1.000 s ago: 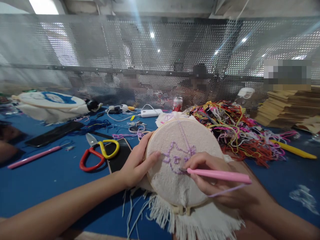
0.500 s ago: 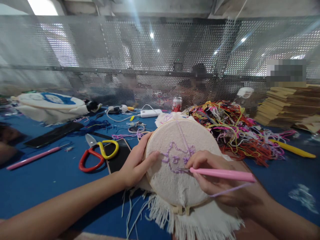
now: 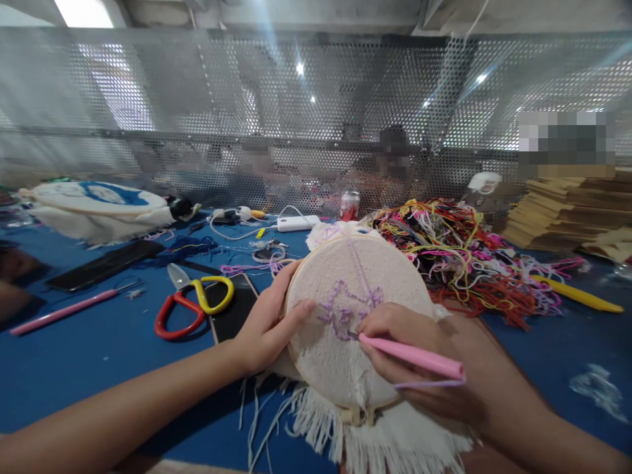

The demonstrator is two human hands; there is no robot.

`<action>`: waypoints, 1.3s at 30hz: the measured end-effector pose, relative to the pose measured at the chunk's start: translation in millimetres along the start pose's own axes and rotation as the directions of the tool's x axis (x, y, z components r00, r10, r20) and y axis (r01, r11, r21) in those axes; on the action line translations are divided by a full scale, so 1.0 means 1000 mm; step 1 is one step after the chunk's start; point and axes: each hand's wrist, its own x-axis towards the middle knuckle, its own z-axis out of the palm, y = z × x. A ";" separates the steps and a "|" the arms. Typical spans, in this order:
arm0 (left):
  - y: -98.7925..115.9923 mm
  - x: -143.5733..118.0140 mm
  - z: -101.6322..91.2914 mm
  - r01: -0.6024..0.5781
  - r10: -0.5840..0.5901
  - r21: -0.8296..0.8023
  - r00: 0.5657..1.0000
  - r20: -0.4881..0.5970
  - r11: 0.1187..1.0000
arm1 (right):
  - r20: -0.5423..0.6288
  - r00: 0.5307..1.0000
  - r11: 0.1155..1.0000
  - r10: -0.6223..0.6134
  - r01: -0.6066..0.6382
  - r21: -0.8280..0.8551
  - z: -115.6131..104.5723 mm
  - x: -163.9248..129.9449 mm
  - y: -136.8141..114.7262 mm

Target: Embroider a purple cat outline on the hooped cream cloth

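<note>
On the blue table (image 3: 99, 355), near the front edge: embroidery hoop (image 3: 296, 283) with cream fabric (image 3: 345, 368) stretched across it, tilted up toward the camera, frayed fringe hanging over the lower rim. Purple stitching (image 3: 345, 309) outlined near the centre of the cloth, one long purple strand running up to the top rim.

Left hand (image 3: 269, 322) clamped on the hoop's left rim, thumb lying on the fabric face, fingers hidden behind the frame. Right hand (image 3: 419, 359) closed around a pink punch needle (image 3: 412, 355), pen-style grip, metal tip touching the fabric just below the stitching. Purple thread (image 3: 429, 384) trailing from the tool's rear end, lying along the fingers.

Left of the hoop: scissors (image 3: 192, 303) with one red and one yellow handle, partly resting on a black phone (image 3: 237, 309). Farther left, a second pink punch needle (image 3: 64, 311) flat on the table, beside a dark flat object (image 3: 103, 263). Far left, another hoop (image 3: 93, 197) carrying blue and white work.

Behind the held hoop: red drink can (image 3: 350, 205), white power bank (image 3: 297, 223) with cable. To the right: tangled heap of multicoloured yarn (image 3: 459, 257), a yellow tool (image 3: 577, 294) just beyond it, stack of cardboard sheets (image 3: 573, 214) at the far right. Perforated metal screen (image 3: 316, 118) across the back; persons seated behind it, blurred.
</note>
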 end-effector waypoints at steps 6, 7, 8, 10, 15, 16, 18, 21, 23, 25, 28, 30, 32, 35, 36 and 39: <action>0.006 -0.003 0.001 -0.019 0.018 -0.038 1.000 -0.017 0.999 | 0.129 0.982 0.987 -0.135 0.145 -0.065 -0.010 0.003 -0.011; 0.007 -0.003 0.001 -0.018 0.017 -0.047 0.999 -0.034 0.999 | 0.122 0.984 0.988 -0.133 0.142 -0.068 -0.010 0.003 -0.011; 0.007 -0.004 0.002 -0.018 0.015 -0.055 0.999 -0.049 0.998 | 0.119 0.984 0.988 -0.133 0.141 -0.069 -0.010 0.003 -0.011; 0.008 -0.005 0.002 -0.018 0.014 -0.067 0.998 -0.059 0.998 | 0.115 0.983 0.987 -0.141 0.150 -0.066 -0.009 0.003 -0.010; 0.007 -0.004 0.001 -0.028 0.025 -0.075 0.999 -0.044 0.997 | 0.098 0.985 0.986 -0.139 0.147 -0.076 -0.006 0.003 -0.010; 0.006 -0.004 0.000 -0.026 0.025 -0.067 0.999 -0.030 0.997 | 0.080 0.987 0.986 -0.142 0.148 -0.078 -0.005 0.003 -0.010; 0.004 -0.003 -0.001 -0.018 0.019 -0.047 1.000 0.007 0.999 | 0.050 0.988 0.986 -0.144 0.147 -0.075 -0.004 0.003 -0.009; 0.002 -0.001 -0.002 -0.008 0.009 -0.031 0.999 0.033 0.999 | 0.021 0.993 0.991 -0.116 0.117 -0.064 0.000 0.002 -0.006; 0.001 -0.001 -0.002 -0.005 0.006 -0.028 1.000 0.026 1.000 | -0.004 0.996 0.995 -0.092 0.091 -0.048 0.003 -0.001 -0.002; 0.001 -0.001 -0.002 -0.008 0.009 -0.020 1.000 0.026 1.000 | -0.022 0.997 0.997 -0.078 0.078 -0.018 0.007 -0.004 0.002; -0.001 -0.001 -0.002 -0.025 0.025 -0.009 0.999 0.032 1.000 | -0.062 0.996 0.997 -0.064 0.067 0.047 0.012 -0.010 0.008; -0.001 -0.002 -0.002 -0.030 0.030 -0.012 0.999 0.033 0.999 | -0.074 0.996 0.995 -0.050 0.057 0.086 0.015 -0.014 0.011; -0.002 -0.002 -0.001 -0.026 0.026 -0.022 0.999 0.027 0.999 | -0.061 0.998 0.992 -0.031 0.038 0.117 0.018 -0.017 0.015; -0.001 -0.002 0.000 -0.009 0.010 -0.043 1.000 0.009 0.999 | -0.067 0.998 0.986 -0.008 0.019 0.167 0.023 -0.021 0.020; -0.001 -0.002 0.000 -0.006 0.006 -0.049 1.000 0.006 0.999 | -0.075 0.997 0.982 0.002 0.012 0.187 0.025 -0.023 0.021; 0.000 -0.001 0.001 0.002 -0.002 -0.057 1.000 0.001 0.998 | -0.087 0.996 0.969 0.030 -0.008 0.245 0.030 -0.026 0.025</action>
